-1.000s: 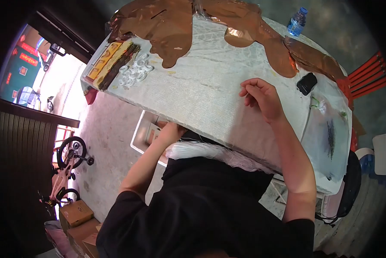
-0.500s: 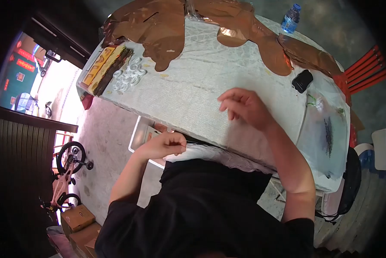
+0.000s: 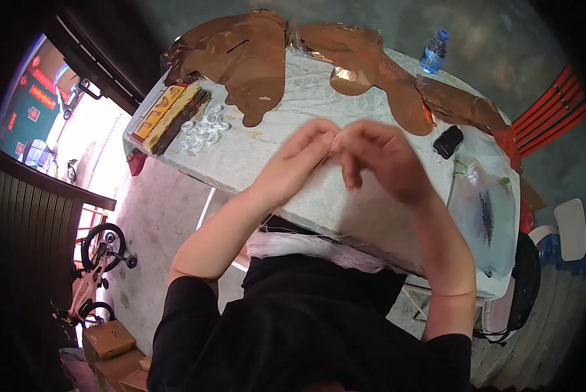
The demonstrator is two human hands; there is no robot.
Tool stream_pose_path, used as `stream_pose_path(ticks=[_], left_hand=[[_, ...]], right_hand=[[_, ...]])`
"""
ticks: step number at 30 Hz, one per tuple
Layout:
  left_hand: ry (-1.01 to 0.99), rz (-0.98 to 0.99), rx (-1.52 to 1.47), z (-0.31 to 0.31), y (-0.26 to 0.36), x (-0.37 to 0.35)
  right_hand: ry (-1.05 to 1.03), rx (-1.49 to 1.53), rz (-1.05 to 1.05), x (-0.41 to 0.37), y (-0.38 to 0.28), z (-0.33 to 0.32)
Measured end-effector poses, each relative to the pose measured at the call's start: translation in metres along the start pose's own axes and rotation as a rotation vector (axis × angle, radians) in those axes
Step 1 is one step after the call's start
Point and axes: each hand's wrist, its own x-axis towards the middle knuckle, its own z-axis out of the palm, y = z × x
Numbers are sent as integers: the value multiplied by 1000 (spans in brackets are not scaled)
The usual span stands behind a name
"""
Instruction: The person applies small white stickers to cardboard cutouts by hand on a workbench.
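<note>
My left hand and my right hand meet above the middle of the table, fingertips together. Both are closed in a pinch. Whatever is between the fingertips is too fine to make out. A bundle of white threads lies across my lap along the table's near edge, below my hands. To the left on the table is a pile of small white rings, beside a yellow box and a dark, worn strip next to it.
Brown shiny sheets cover the table's far edge. A water bottle, a black object and a clear plastic bag are on the right. A red chair stands beyond. A bicycle is on the floor at left.
My left hand has risen from the threads at the table's near edge to meet my right hand. The right hand's fingers have closed in. The view has shifted slightly.
</note>
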Motion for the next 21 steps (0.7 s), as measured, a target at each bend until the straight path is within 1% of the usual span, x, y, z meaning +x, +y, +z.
stream_pose_path(ticks=[1,2,3,4,5,6,7,8,9,10,11,13,14,15,17,19,20,21], left_hand=[[-93,-228,-267,13,11,0],[-187,-458,-533,20,20,1],[-193,-457,-535,19,24,2],[-332,-472,-408,15,29,4],[-468,-483,-278,9,33,5],[-421,-399,-134,0,32,7],[-404,-321,-153,-15,32,9],[-386,-313,-84,-33,40,11],[-262,-288,1,-48,48,8],[-148,-250,17,-66,54,5],[-175,-202,-81,-97,56,5],[-140,-130,-201,-134,68,-5],[-132,-144,-303,-159,70,-10],[-56,-101,-332,-168,75,-17],[71,-39,-503,-197,83,-29],[115,42,-600,-227,89,-39],[186,88,-607,-245,91,-45],[176,138,-638,-262,92,-52]], right_hand=[[39,-4,-94,4,-7,-4],[43,-8,-96,6,-15,-9],[146,-44,-202,8,-23,-15],[248,-79,-308,9,-31,-22],[301,-33,-341,7,-38,-31],[353,14,-374,4,-44,-43],[392,38,-435,-1,-47,-59],[431,64,-496,-8,-51,-77],[422,153,-550,-19,-55,-98],[414,245,-604,-27,-59,-111],[417,249,-604,-32,-62,-110],[705,390,-575,-48,-69,-102],[707,392,-575,-56,-67,-104],[665,368,-598,-64,-65,-108],[612,351,-616,-73,-62,-113],[525,355,-653,-81,-59,-116],[516,326,-682,-84,-57,-120],[511,333,-677,-87,-55,-120]])
